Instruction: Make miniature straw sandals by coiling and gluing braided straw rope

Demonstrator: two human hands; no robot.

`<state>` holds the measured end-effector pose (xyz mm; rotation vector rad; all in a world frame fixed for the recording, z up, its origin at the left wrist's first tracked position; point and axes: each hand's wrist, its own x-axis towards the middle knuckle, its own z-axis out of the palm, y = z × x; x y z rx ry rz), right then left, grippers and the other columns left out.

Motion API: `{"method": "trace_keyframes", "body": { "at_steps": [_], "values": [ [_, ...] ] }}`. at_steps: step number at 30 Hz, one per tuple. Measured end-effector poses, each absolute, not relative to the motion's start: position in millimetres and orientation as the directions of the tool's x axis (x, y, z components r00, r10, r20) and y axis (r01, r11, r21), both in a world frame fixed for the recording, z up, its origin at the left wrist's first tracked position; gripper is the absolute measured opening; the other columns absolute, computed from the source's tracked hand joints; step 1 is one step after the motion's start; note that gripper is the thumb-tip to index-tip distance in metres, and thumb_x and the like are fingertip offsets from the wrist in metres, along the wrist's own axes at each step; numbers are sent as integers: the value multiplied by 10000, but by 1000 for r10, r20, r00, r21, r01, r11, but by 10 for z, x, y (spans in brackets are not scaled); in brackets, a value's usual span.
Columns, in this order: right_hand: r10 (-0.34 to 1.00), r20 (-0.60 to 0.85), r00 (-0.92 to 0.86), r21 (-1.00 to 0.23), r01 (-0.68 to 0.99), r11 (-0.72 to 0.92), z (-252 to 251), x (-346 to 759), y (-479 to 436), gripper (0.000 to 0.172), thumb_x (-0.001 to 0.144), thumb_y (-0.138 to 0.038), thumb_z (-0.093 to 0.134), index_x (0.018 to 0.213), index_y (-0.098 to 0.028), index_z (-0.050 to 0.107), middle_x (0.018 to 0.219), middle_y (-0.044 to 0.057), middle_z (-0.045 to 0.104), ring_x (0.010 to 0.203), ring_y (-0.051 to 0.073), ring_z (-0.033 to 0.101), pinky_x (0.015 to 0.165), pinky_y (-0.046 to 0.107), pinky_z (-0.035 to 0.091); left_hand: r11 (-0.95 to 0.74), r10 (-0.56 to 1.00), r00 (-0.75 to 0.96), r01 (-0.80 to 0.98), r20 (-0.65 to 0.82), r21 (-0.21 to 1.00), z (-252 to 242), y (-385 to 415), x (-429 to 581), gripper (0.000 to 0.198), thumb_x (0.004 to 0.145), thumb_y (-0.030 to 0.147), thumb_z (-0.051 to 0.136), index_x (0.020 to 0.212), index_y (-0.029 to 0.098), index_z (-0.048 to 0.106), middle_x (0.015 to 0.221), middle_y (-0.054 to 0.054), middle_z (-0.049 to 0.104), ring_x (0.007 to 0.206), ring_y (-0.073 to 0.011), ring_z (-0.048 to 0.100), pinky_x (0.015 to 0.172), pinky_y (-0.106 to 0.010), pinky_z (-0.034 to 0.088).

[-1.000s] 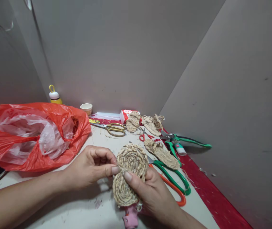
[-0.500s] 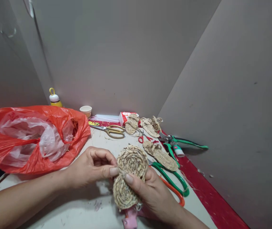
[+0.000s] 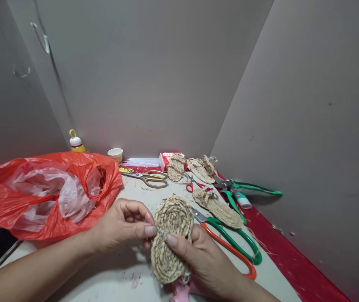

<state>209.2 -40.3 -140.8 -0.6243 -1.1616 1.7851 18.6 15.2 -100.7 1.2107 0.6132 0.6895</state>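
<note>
One red plastic bag (image 3: 1,205) lies to the left of the fingers, and behind it stands a yellow bottle (image 3: 78,148). Next comes a paper cup (image 3: 115,157), well beyond the left fingers. The left hand (image 3: 121,224) has its thumb and forefinger pinched on the woven piece (image 3: 164,258), at the left edge of its narrow waist; whether a loose strand is between them, one cannot tell. Beyond these fingertips lie gold-handled scissors (image 3: 144,176). The woven piece, two coils joined one above the other, is between both hands. Just below the fingers a pink object (image 3: 181,292) shows partly. The right hand (image 3: 203,258) grasps the piece from the right, thumb in front, its other fingers mostly hidden behind. To the right of these fingers lie large scissors (image 3: 216,223) with a green and an orange handle, and beyond them a small woven sandal (image 3: 219,207).
</note>
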Motion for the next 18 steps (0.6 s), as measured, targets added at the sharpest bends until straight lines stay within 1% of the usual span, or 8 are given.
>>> {"method": "trace_keyframes", "body": {
  "at_steps": [4,9,12,14,16,18],
  "values": [
    [867,8,-498,-907,-368,-203,-1390,2096,-406,297,863,-388,637,940,-115,725,750,53,692,632,111,614,628,231,476,247,739,666,-126,-103,961,-992,119,186,250,629,263,830,701,118,639,570,7,663,504,-76,605,532,-178,477],
    [851,-4,-525,-924,-323,-203,-1334,2100,-410,358,839,-440,642,848,-90,714,652,44,660,529,94,577,513,190,442,237,695,712,-93,-102,967,-973,145,160,221,643,241,821,703,116,649,602,5,662,532,-72,595,538,-172,458],
    [809,-40,-587,-929,-277,-247,-1321,2104,-400,388,846,-460,617,775,-85,688,610,43,648,450,80,545,439,170,415,255,690,718,-119,-95,960,-956,151,166,267,594,195,849,743,133,637,628,37,637,544,-46,558,550,-150,431],
    [786,-62,-615,-934,-243,-264,-1317,2109,-391,398,836,-468,623,720,-89,663,585,38,638,411,74,513,404,166,391,272,685,722,-127,-100,954,-954,149,178,296,573,196,860,745,139,625,624,49,617,539,-43,538,551,-153,423],
    [805,-42,-591,-938,-255,-236,-1305,2117,-386,378,824,-459,642,721,-95,660,601,31,635,454,80,525,444,175,410,264,681,725,-105,-108,959,-964,150,185,275,598,230,847,724,131,624,601,44,607,524,-52,531,540,-167,423],
    [841,-4,-541,-944,-275,-181,-1282,2129,-384,328,815,-434,666,798,-108,680,667,26,645,562,96,561,548,194,451,231,694,713,-84,-103,969,-987,157,185,250,638,263,823,726,120,639,598,26,617,527,-65,542,541,-182,432]
  ]
}}
